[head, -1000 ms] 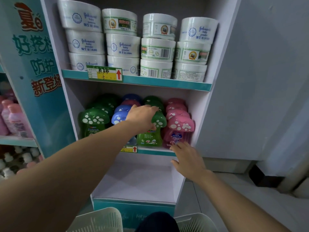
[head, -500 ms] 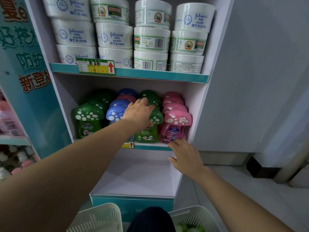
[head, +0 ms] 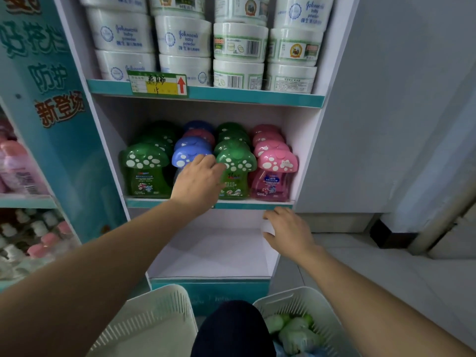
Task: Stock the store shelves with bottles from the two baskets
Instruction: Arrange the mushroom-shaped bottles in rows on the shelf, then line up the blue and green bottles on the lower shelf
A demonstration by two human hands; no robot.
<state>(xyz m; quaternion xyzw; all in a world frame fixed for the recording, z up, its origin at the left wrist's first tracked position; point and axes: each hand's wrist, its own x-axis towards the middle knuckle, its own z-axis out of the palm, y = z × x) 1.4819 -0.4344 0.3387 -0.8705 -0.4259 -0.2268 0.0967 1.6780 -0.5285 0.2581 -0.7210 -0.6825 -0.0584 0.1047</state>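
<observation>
Mushroom-capped bottles fill the middle shelf (head: 257, 203) in rows: green (head: 145, 173), blue (head: 186, 154), green (head: 235, 171) and pink (head: 275, 173). My left hand (head: 198, 182) hangs in front of the blue bottle, its loosely bent fingers touching the gap between the blue cap and the front green bottle, holding nothing. My right hand (head: 289, 231) is just below that shelf, fingers and thumb curled round the front edge of the shelf's right side panel (head: 273, 261). Two white baskets sit below: the left basket (head: 154, 318) looks bare inside, while the right basket (head: 298, 296) holds green bottles (head: 291, 329).
White powder tubs (head: 239, 42) are stacked on the top shelf above a price tag (head: 158, 83). The bottom shelf (head: 211, 253) is bare. Pink bottles (head: 18, 166) stand on a neighbouring shelf at left. A grey wall is at right; my dark knee (head: 231, 328) sits between the baskets.
My left hand has slid off the green bottle's cap, down and left in front of the blue bottle. My right hand curled onto the side panel. The view tipped down, showing the baskets.
</observation>
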